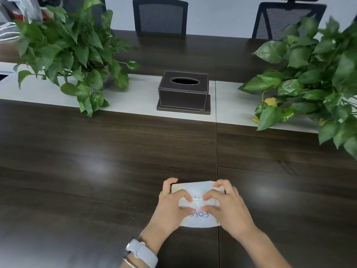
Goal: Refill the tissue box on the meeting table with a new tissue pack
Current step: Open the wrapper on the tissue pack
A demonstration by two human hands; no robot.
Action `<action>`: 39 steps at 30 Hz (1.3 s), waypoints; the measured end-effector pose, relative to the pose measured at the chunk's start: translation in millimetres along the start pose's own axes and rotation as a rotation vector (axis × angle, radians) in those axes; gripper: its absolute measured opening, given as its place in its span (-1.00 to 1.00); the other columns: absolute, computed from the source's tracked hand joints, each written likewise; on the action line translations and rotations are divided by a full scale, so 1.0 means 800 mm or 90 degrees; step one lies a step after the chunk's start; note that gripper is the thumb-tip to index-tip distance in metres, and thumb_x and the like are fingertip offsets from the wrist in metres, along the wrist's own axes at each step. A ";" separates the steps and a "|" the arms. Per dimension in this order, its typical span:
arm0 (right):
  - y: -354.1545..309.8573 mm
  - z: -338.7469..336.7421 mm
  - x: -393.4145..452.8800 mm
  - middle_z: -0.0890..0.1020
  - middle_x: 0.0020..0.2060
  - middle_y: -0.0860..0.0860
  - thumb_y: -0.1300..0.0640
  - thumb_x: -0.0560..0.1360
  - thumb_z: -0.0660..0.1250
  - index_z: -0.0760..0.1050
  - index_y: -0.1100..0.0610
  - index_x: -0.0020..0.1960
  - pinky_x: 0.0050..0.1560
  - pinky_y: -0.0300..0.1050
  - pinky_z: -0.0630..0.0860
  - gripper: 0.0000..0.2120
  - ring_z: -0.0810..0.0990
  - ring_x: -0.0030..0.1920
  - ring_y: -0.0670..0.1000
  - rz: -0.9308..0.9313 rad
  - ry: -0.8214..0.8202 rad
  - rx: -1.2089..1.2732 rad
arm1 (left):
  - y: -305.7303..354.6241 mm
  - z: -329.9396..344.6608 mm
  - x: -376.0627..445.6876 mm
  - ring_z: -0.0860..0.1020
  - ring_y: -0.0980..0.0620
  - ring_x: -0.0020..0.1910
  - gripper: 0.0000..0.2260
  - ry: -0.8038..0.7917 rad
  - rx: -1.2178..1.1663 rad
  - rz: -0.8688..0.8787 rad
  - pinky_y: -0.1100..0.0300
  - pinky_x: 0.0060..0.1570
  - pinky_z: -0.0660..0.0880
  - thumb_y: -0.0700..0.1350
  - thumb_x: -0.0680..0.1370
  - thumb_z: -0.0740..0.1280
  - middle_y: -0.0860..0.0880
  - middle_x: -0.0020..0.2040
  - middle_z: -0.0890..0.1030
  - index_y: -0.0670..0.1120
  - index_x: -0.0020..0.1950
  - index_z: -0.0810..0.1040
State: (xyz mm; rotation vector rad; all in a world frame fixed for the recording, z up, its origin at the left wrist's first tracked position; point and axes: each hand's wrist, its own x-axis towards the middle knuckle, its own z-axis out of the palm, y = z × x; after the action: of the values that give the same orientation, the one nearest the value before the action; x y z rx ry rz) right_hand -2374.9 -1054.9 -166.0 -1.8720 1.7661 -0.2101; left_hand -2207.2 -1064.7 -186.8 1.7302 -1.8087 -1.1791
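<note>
Bare forearms, white watch (142, 252) and thin bracelet (129, 263) on left wrist

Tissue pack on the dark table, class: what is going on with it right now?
A person has both hands on the tissue pack lying on the near part of the table. The left hand and right hand pinch the wrapper at its middle, as if to tear it open. The tissue box stands farther off on the pale centre strip between two plants, its oval slot dark, with no tissue showing.
</note>
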 end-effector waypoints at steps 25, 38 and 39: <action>0.008 -0.025 -0.007 0.39 -0.03 -0.16 -0.06 0.44 0.36 0.37 -0.15 0.28 0.15 -0.27 0.35 -0.57 0.38 0.18 -0.01 0.035 -0.041 0.090 | -0.004 -0.016 -0.008 0.66 0.02 -0.05 -0.94 0.081 -0.311 -0.001 0.22 -0.14 0.57 -0.18 0.51 0.34 -0.06 -0.01 0.67 -0.06 -0.05 0.57; 0.009 -0.031 -0.027 0.42 0.30 -0.26 0.33 0.44 0.34 0.34 -0.27 0.25 0.26 -0.20 0.41 -0.40 0.50 0.22 -0.22 0.031 0.235 0.739 | -0.011 -0.016 -0.030 0.52 0.18 0.21 -0.61 0.144 -0.418 -0.021 0.15 0.32 0.38 -0.32 0.52 0.26 0.06 0.24 0.54 0.12 0.21 0.44; 0.012 -0.025 -0.028 0.40 0.32 -0.24 0.21 0.44 0.36 0.31 -0.26 0.29 0.29 -0.17 0.35 -0.44 0.46 0.26 -0.22 0.080 0.215 0.755 | -0.011 -0.015 -0.030 0.46 0.22 0.25 -0.59 0.153 -0.418 -0.046 0.18 0.37 0.30 -0.33 0.54 0.23 0.12 0.28 0.49 0.16 0.20 0.43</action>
State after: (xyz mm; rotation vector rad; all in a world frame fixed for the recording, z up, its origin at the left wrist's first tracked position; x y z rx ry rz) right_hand -2395.3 -1039.1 -148.1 -0.8731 1.3861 -1.2580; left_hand -2188.6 -1044.6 -179.6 1.4666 -1.0580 -1.3305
